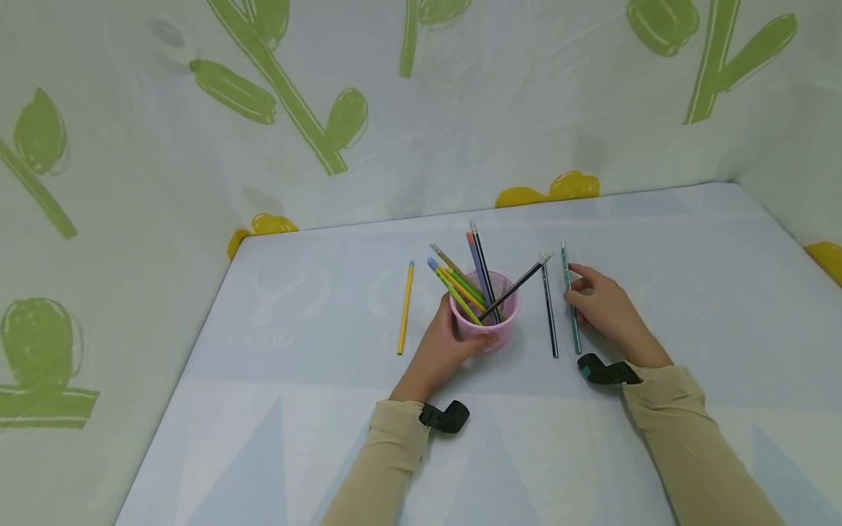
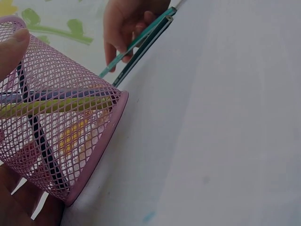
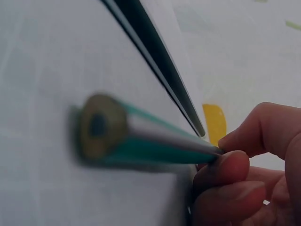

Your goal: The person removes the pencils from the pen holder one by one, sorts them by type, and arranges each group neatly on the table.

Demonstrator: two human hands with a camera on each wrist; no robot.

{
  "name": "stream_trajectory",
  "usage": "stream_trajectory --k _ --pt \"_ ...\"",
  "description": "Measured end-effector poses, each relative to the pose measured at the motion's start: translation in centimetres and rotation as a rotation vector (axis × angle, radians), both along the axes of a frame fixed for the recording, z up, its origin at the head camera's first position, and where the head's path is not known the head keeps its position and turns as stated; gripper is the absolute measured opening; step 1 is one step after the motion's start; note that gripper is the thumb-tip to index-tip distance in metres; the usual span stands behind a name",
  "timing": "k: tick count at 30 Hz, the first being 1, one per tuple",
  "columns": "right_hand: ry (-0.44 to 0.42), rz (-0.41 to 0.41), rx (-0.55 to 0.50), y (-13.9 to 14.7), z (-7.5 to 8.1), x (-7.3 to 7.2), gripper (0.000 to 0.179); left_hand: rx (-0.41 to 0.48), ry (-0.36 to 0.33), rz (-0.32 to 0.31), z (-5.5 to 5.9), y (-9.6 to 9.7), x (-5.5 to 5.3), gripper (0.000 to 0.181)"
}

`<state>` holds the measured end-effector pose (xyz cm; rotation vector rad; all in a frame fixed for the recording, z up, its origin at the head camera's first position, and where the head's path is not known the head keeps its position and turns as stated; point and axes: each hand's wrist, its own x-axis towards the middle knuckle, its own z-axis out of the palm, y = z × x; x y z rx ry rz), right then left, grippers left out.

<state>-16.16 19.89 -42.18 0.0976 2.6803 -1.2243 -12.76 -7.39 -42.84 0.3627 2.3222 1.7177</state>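
Note:
A pink mesh pencil cup [image 1: 495,340] stands on the table, slightly left of the right hand. The left hand [image 1: 442,347] grips its near left side, thumb along the front. Several pencils lean inside it, among them a dark pencil [image 1: 524,280] tilted to the right. To the right of the cup, the right hand [image 1: 608,307] pinches a green pencil [image 1: 575,332] between thumb and fingers; in the right wrist view its flat unsharpened end [image 3: 99,127] faces the camera. A second dark pencil [image 1: 550,314] lies between the cup and the green pencil.
A yellow pencil [image 1: 406,310] with a blue end lies left of the cup. The table [image 1: 316,438] has a pale cover with blue shapes. Behind it hangs a white cloth [image 1: 493,131] with green plant prints.

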Motion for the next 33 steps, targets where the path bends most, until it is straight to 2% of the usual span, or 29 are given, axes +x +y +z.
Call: stream_trajectory --k 3,5,6,9,12,13,20,26,33 --pt "0.015 0.012 0.036 0.0 0.0 -0.1 0.061 -0.003 -0.003 -0.003 0.7 0.0 0.1 0.077" --pt "0.026 0.018 0.052 -0.1 0.1 -0.1 0.060 0.001 0.009 -0.002 0.2 0.0 -0.1 0.077" --pt "0.032 0.019 0.056 -0.1 0.1 -0.1 0.061 0.001 0.015 -0.002 0.3 0.1 -0.1 0.076" --pt "0.044 0.022 0.065 -0.3 0.3 -0.1 0.061 0.004 0.023 0.003 -0.5 0.0 -0.5 0.076" --pt "0.044 0.035 0.083 -0.4 0.3 0.0 0.061 0.001 0.012 0.005 -0.8 0.0 -0.5 0.078" --pt "0.043 0.042 0.089 -0.5 0.3 0.0 0.061 0.000 0.011 0.008 -1.2 0.0 -0.6 0.078" --pt "0.077 0.054 0.143 -0.5 0.6 -0.1 0.060 0.002 0.047 0.007 -1.3 0.1 -0.8 0.078" --pt "0.087 0.039 0.138 -0.5 0.5 -0.2 0.057 -0.005 0.031 0.006 -1.2 0.1 -0.8 0.077" --pt "0.079 -0.006 0.086 -0.6 0.1 -0.2 0.055 -0.011 0.057 0.011 -1.7 0.0 -0.8 0.078"
